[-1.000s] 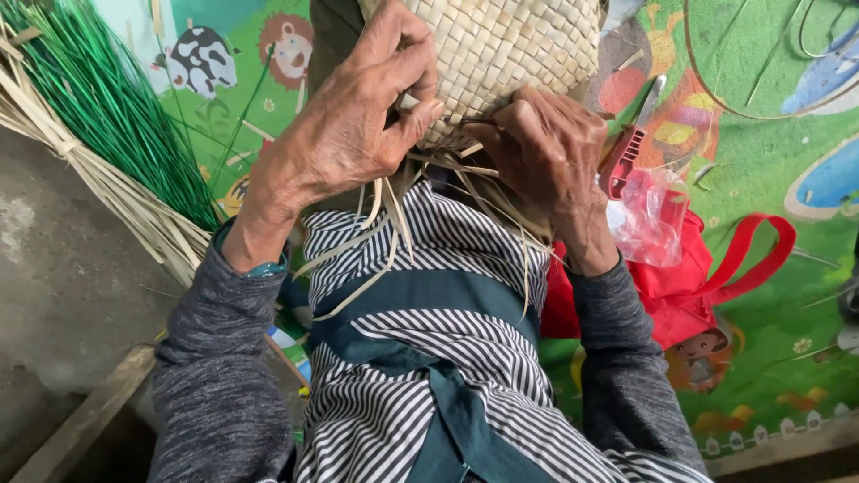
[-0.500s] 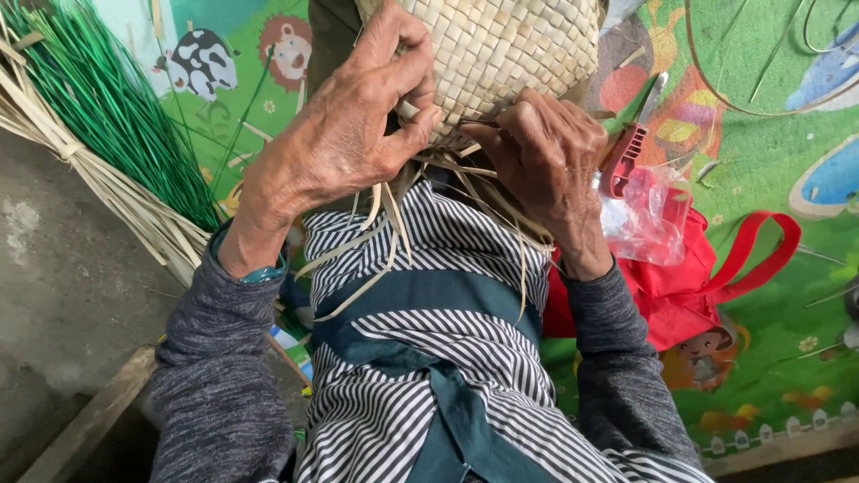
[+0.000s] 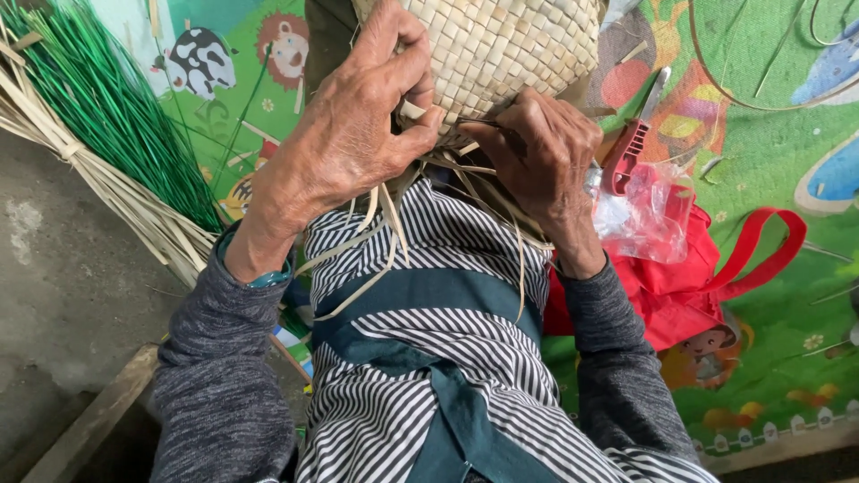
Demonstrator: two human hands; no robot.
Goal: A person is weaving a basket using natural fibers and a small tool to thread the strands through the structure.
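Bright cartoon play mat (image 3: 769,152) beside grey, perhaps concrete, floor (image 3: 63,295).

Head view: soft, even daylight, sharp focus, no glare.

Light fell diffusely from above; the woven basket (image 3: 501,54) was the brightest area, its weave crisp. Below the basket, both hands cast only faint shadows on the striped cloth (image 3: 420,358). Left of the basket the concrete floor (image 3: 63,295) was dimmer. Edges farthest from the basket bowed slightly with wide-angle distortion.
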